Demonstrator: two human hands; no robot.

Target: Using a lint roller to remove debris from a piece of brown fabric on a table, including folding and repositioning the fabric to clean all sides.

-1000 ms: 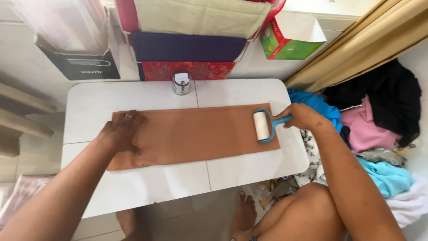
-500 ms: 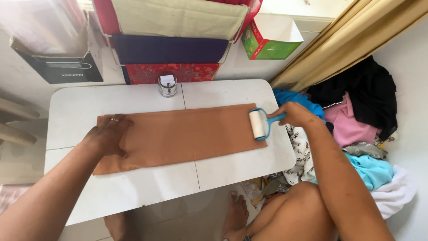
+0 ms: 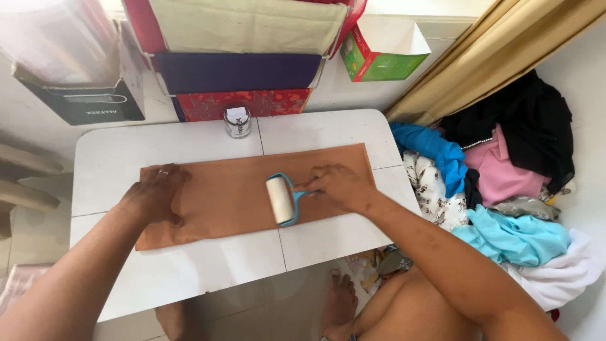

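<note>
Roller [image 3: 279, 200] with blue handle sits mid-cloth, right hand [image 3: 334, 187] fingers clamped on handle. Brown cloth [image 3: 233, 196] lies flat on white table [image 3: 113, 158]; bare cloth left of roller. Left hand [image 3: 153, 196] fingers together, pressing cloth's left end. Glass jar [image 3: 237, 121] near far edge.

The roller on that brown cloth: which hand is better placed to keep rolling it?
The right hand, probably: it already grips the handle of the roller mid-cloth. The left hand lies flat on the brown cloth near its left end, pinning it.
</note>
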